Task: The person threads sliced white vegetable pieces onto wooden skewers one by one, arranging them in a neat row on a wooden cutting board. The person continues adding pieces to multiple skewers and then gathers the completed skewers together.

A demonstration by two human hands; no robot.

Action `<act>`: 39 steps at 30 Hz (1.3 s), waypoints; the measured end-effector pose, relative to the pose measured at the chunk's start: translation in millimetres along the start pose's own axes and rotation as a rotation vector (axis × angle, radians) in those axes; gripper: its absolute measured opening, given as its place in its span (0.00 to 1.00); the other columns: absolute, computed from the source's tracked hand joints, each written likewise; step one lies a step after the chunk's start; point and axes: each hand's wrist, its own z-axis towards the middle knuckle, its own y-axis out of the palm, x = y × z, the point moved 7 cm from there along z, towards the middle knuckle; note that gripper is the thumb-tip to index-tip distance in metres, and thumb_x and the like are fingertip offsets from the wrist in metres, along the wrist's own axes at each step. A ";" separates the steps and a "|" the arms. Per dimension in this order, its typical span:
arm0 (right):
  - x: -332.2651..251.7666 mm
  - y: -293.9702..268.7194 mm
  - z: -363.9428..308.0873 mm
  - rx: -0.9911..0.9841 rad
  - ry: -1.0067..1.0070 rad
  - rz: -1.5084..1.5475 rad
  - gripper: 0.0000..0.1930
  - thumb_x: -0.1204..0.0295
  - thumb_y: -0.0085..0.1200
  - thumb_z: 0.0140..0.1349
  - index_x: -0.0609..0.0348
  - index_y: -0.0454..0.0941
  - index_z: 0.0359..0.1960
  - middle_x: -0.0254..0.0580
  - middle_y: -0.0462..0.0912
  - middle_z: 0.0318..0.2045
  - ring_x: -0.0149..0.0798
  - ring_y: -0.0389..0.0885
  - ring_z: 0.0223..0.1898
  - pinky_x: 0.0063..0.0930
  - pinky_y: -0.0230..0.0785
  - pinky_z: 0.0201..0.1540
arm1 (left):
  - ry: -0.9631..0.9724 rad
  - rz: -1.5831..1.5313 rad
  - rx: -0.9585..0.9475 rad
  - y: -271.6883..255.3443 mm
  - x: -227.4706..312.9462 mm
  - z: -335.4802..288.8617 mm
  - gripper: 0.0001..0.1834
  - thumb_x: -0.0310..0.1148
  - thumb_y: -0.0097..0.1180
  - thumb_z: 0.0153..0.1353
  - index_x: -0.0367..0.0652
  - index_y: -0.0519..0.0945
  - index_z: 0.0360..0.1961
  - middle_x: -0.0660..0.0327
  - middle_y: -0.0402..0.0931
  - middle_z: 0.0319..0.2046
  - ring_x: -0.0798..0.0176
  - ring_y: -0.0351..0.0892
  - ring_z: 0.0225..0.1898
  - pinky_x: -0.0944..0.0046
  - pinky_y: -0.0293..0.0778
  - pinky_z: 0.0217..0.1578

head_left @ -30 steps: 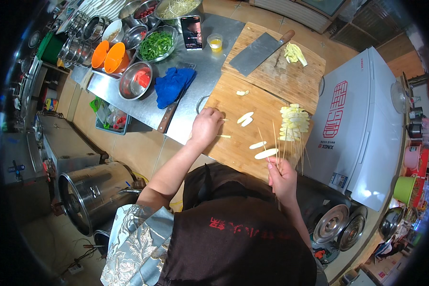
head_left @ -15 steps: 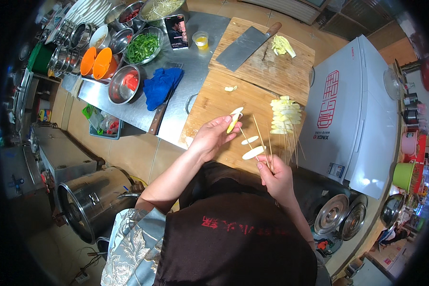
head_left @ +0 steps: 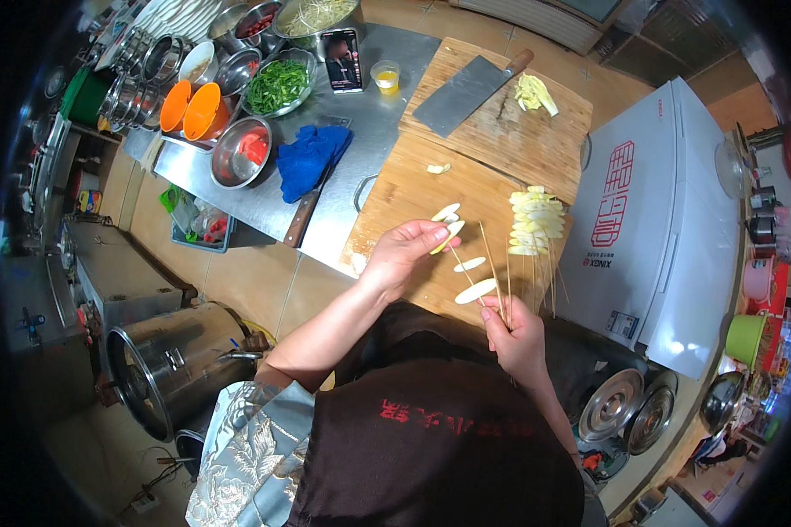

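My left hand [head_left: 406, 252] pinches a pale yellow vegetable slice [head_left: 450, 237] at the upper tip of a thin wooden skewer. A white slice [head_left: 476, 292] and a smaller one [head_left: 470, 264] are threaded lower on that skewer. My right hand [head_left: 516, 338] grips its lower end, together with bare skewers [head_left: 490, 250] that point upward. Both hands are over the near wooden cutting board [head_left: 395, 198]. To their right lies a stack of loaded vegetable skewers [head_left: 536, 220], sticks toward me. One scrap of vegetable [head_left: 439, 169] rests farther up the board.
A cleaver [head_left: 461, 95] and a yellowish vegetable piece [head_left: 534, 94] lie on the far board [head_left: 562, 145]. On the steel table are a blue cloth [head_left: 312, 158], a knife handle [head_left: 302, 220], bowls, a phone [head_left: 343, 61] and a plastic cup [head_left: 385, 77]. A white freezer [head_left: 642, 211] stands right.
The whole scene has shifted slightly right and down in the view. My left hand still holds the slice at the skewer's tip, its angle a little changed; the right hand keeps its grip.
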 end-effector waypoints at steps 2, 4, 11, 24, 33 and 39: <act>-2.5 -0.2 -1.4 0.002 -0.016 -0.024 0.08 0.77 0.47 0.61 0.65 0.74 0.41 0.27 0.69 0.15 0.18 0.63 0.14 0.14 0.56 0.17 | 0.015 0.060 -0.001 0.9 0.9 -1.4 0.11 0.32 0.53 0.60 0.35 0.76 0.41 0.58 0.79 0.36 0.68 0.75 0.40 0.70 0.68 0.46; -3.1 -0.3 -2.5 0.007 -0.018 -0.039 0.08 0.77 0.47 0.61 0.65 0.74 0.41 0.27 0.70 0.15 0.18 0.63 0.14 0.14 0.56 0.17 | 0.025 0.115 -0.002 1.4 2.0 -3.4 0.12 0.32 0.54 0.60 0.36 0.77 0.41 0.58 0.79 0.36 0.69 0.75 0.40 0.70 0.67 0.45; -1.3 -0.1 -3.3 0.023 -0.044 -0.049 0.07 0.77 0.48 0.61 0.65 0.74 0.40 0.27 0.70 0.15 0.18 0.63 0.14 0.14 0.56 0.17 | -0.034 0.138 -0.022 4.4 0.2 -9.4 0.11 0.33 0.56 0.59 0.36 0.78 0.39 0.58 0.80 0.34 0.69 0.75 0.39 0.71 0.67 0.45; 10.0 4.4 2.8 0.019 -0.020 0.104 0.07 0.76 0.48 0.62 0.66 0.73 0.40 0.28 0.70 0.15 0.18 0.63 0.14 0.14 0.56 0.17 | -0.312 0.079 -0.030 16.7 -45.7 -21.9 0.11 0.34 0.59 0.56 0.38 0.78 0.36 0.61 0.79 0.33 0.70 0.75 0.35 0.72 0.69 0.38; 18.2 -29.4 10.9 0.194 -0.080 -0.006 0.08 0.75 0.49 0.61 0.65 0.73 0.40 0.27 0.69 0.15 0.19 0.63 0.14 0.15 0.56 0.18 | 0.050 0.741 0.170 -38.1 -8.9 37.3 0.14 0.38 0.52 0.61 0.39 0.79 0.40 0.62 0.79 0.33 0.70 0.75 0.35 0.69 0.71 0.38; 24.8 -33.9 10.1 0.202 -0.084 -0.058 0.08 0.75 0.50 0.61 0.65 0.74 0.39 0.28 0.70 0.15 0.19 0.64 0.14 0.16 0.58 0.17 | 0.503 1.475 0.277 -22.7 4.9 58.9 0.10 0.37 0.58 0.52 0.42 0.80 0.31 0.56 0.76 0.31 0.51 0.75 0.37 0.58 0.71 0.38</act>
